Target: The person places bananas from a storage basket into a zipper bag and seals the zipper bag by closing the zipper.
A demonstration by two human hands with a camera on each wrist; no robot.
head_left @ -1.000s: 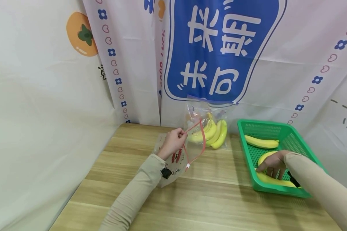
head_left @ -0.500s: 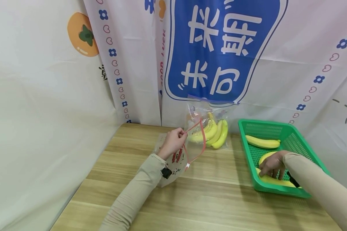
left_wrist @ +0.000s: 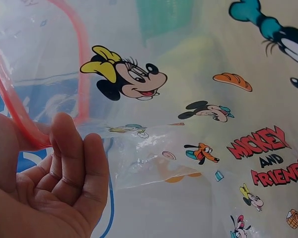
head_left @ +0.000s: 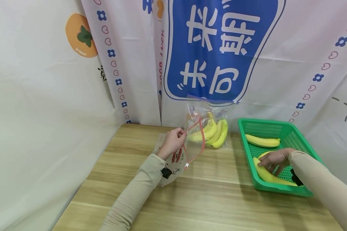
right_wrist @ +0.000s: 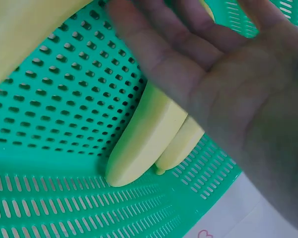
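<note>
My left hand (head_left: 173,142) pinches the red-edged mouth of a clear zip bag (left_wrist: 188,109) printed with cartoon characters. The bag's mouth gapes towards the right, and a white slider hangs at its lower corner. Over in the green basket (head_left: 248,166), my right hand (head_left: 276,158) grips the left end of the near banana (head_left: 267,176), fingers bent over it. That end is raised against the basket's left wall. Under the hand lies another banana, partly hidden, and a further banana (head_left: 263,141) lies along the far side.
A second clear zip bag (head_left: 212,104) with a purple top edge leans on the back curtain, bananas (head_left: 219,134) inside. Printed curtains (head_left: 133,64) bound the wooden table (head_left: 214,202) at the back and left.
My right hand has drawn up the near banana's left end, tilting it in the basket. The left hand and its bag have stayed in place.
</note>
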